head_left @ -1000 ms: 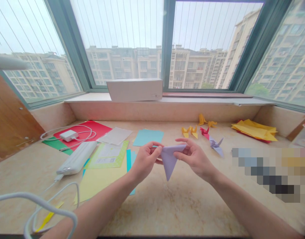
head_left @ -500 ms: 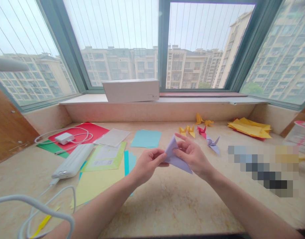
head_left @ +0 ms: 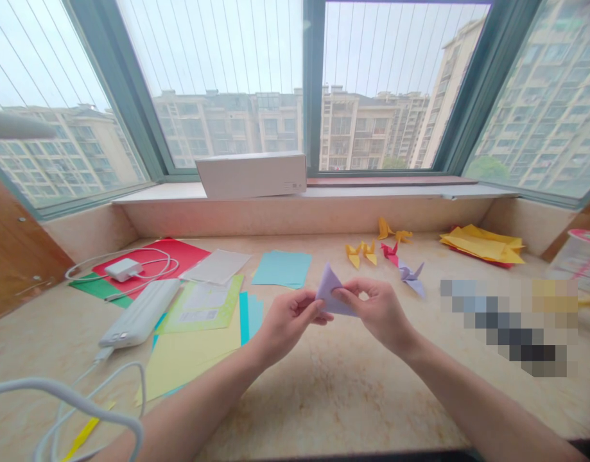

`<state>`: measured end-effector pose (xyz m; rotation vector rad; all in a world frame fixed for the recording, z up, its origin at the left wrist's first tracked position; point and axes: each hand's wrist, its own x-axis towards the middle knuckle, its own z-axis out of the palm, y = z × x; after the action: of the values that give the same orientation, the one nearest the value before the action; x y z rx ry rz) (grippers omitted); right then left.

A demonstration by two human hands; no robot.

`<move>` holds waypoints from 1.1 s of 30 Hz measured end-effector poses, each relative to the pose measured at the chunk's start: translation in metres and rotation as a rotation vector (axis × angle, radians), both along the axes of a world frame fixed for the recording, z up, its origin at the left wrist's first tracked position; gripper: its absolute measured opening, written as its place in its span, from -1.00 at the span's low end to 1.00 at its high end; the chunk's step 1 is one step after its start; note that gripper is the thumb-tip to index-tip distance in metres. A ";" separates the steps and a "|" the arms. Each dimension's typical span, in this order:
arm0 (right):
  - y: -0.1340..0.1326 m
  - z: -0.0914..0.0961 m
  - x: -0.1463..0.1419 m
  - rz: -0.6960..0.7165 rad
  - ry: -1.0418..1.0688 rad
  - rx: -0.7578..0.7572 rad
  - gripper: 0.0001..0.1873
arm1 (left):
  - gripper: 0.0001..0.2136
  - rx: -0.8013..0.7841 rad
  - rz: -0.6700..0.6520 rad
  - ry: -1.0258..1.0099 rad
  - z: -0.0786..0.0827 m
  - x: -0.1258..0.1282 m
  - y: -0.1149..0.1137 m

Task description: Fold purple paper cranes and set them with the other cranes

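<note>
A folded sheet of lilac origami paper (head_left: 331,290), triangular in outline with its tip upward, is held above the counter between both hands. My left hand (head_left: 295,321) pinches its left corner between thumb and fingers. On the other side my right hand (head_left: 379,311) grips the right part, thumb on the near face and fingers partly hidden behind. Beyond the right hand lies a finished lilac paper crane (head_left: 412,277). A red paper crane (head_left: 390,252) and several yellow paper cranes (head_left: 353,255) stand farther back.
Blue paper squares (head_left: 282,268) lie behind the left hand. Yellow sheets (head_left: 193,359), a white power bank (head_left: 140,312), a charger (head_left: 124,269) and cables spread over the left side. Yellow paper (head_left: 482,244) is stacked at the back right, near a clear container (head_left: 581,260). A white box (head_left: 251,176) sits on the sill.
My right hand has turned and drawn its fingers in around the lilac paper. The paper has tilted, and its lower right corner is now covered by the hand. My left hand keeps its pinch.
</note>
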<state>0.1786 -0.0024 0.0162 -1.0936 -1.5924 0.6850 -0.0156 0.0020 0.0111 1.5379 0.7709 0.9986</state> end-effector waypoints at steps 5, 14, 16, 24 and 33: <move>-0.003 0.001 -0.002 0.042 -0.035 0.139 -0.86 | -0.64 -0.013 -0.020 -0.027 0.000 -0.001 0.003; -0.007 0.005 -0.003 0.094 -0.027 0.116 -0.81 | -0.63 -0.086 0.001 -0.074 0.004 -0.001 0.003; -0.007 0.005 -0.003 0.097 -0.018 0.096 -0.79 | -0.64 -0.090 0.001 -0.072 0.005 0.000 0.002; -0.004 0.002 -0.002 0.132 0.053 -0.025 -0.74 | -0.60 -0.113 -0.039 -0.077 0.001 0.002 0.001; 0.001 0.003 0.003 0.220 0.197 -0.139 -0.56 | -0.55 -0.138 -0.184 0.058 -0.001 -0.002 0.002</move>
<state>0.1812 -0.0018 0.0193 -0.9257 -1.5243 1.0320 -0.0174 0.0041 0.0100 1.4936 0.7099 0.7527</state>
